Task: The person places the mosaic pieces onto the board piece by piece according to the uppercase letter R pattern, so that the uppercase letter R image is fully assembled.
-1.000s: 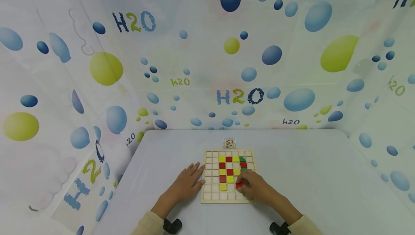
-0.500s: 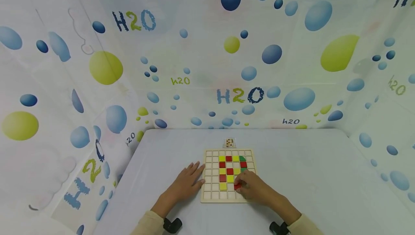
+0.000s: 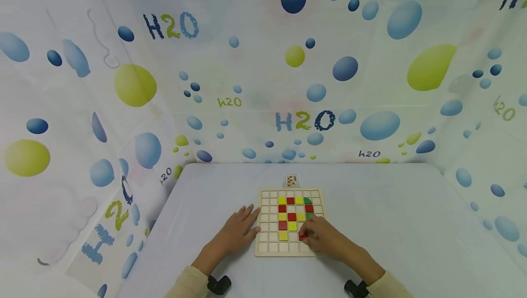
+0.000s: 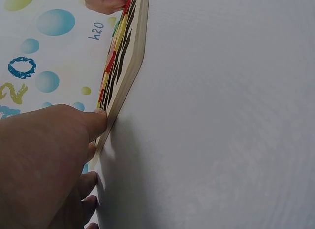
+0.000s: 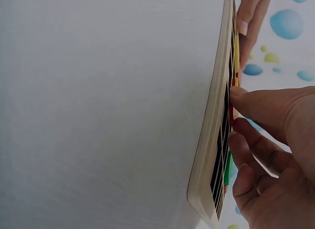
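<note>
A square wooden grid board (image 3: 264, 247) lies on the white table, with red, yellow and green tiles in several of its cells. My left hand (image 3: 235, 232) rests beside the board's left edge, fingers extended; in the left wrist view its thumb (image 4: 96, 121) touches the rim. Over the lower right of the grid, my right hand (image 3: 325, 237) pinches a red tile (image 3: 302, 237) between thumb and finger. The right wrist view shows this red tile (image 5: 232, 111) edge-on, at the board's surface. Some cells at the right are hidden under the right hand.
A small printed card (image 3: 291, 180) with a coloured grid pattern lies just behind the board. White table surface (image 3: 391, 215) stretches to both sides. A curtain (image 3: 255, 69) with blue and green dots hangs around the table's back and sides.
My right hand has shifted the red tile slightly left, then back a little to the right, still pinching it. The left hand stays in place by the board.
</note>
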The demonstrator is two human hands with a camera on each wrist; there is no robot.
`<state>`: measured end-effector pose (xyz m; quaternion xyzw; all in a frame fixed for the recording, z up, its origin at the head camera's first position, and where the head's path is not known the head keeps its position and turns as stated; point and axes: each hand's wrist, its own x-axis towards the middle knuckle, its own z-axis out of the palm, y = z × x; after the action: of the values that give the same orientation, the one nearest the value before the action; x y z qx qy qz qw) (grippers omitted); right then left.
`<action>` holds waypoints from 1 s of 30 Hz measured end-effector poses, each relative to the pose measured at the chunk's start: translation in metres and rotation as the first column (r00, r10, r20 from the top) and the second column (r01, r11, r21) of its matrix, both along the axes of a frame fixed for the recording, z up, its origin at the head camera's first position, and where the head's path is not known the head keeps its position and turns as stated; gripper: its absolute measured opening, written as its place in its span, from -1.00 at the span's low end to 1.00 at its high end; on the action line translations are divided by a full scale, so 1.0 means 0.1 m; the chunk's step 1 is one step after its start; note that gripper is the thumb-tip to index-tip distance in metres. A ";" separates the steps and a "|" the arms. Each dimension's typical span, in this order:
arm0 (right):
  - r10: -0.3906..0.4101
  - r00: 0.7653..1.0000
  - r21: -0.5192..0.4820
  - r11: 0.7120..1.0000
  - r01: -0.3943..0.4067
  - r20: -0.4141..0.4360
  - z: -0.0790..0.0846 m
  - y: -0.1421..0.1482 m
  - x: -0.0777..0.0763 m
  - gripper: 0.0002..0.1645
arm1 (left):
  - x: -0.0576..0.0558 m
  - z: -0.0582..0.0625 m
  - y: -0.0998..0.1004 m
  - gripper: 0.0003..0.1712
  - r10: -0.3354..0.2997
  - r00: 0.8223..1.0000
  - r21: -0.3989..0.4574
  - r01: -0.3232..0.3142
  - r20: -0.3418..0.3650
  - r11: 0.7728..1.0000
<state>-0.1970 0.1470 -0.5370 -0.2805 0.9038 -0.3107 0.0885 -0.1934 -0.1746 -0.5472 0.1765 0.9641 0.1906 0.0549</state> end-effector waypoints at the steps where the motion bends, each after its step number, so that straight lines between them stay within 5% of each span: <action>1: 0.007 1.000 0.005 1.000 -0.007 -0.003 0.00 0.00 0.00 -0.86 | 0.00 0.00 0.00 -0.25 0.000 1.000 -0.003 0.000 -0.002 1.000; 9: -0.002 1.000 0.022 1.000 0.002 -0.006 0.05 0.02 0.02 -0.85 | -0.02 0.02 0.02 -0.26 0.001 1.000 -0.014 -0.001 -0.011 1.000; 15: -0.109 0.993 0.049 0.993 0.107 0.037 0.05 0.19 -0.02 -0.83 | -0.01 0.04 0.02 -0.28 -0.007 1.000 -0.010 0.007 -0.007 1.000; 24: -0.316 0.940 0.097 0.947 0.305 0.129 0.12 0.69 0.03 -0.47 | -0.01 0.03 0.01 -0.27 -0.010 1.000 -0.004 0.010 -0.007 1.000; 30: -0.382 0.907 0.206 0.916 0.345 0.178 0.15 0.94 0.19 -0.31 | 0.00 0.02 0.01 -0.27 -0.010 1.000 -0.005 0.010 0.000 1.000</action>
<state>-0.1777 0.2409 -0.5222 -0.0629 0.9485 -0.2722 0.1494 -0.1935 -0.1740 -0.5448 0.1810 0.9637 0.1879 0.0562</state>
